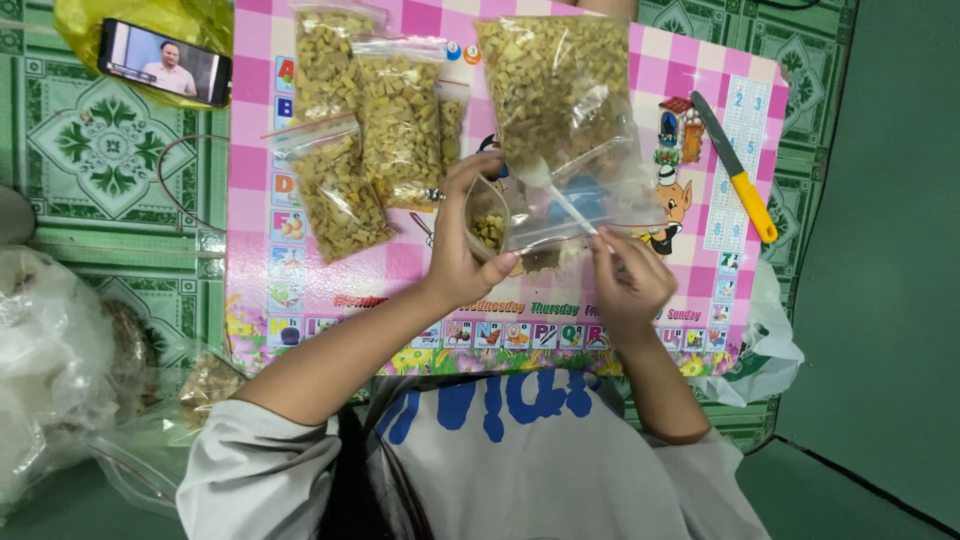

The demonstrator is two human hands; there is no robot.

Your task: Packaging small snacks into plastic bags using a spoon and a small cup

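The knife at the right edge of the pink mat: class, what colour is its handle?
Yellow, on the knife; it shows best, and only, in the head view.

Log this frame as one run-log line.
left hand: holds small clear plastic bag open | right hand: holds white plastic spoon | big clear bag of yellow-brown pieces behind | pink checked mat

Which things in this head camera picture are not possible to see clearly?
- How full the small bag in the left hand is: the fingers cover much of it.
- The tip of the white spoon from the right hand: blurred behind glossy plastic of the big open bag.
- The white plastic bags: cut off by the left edge.
- The yellow bag: cut off by the top edge.
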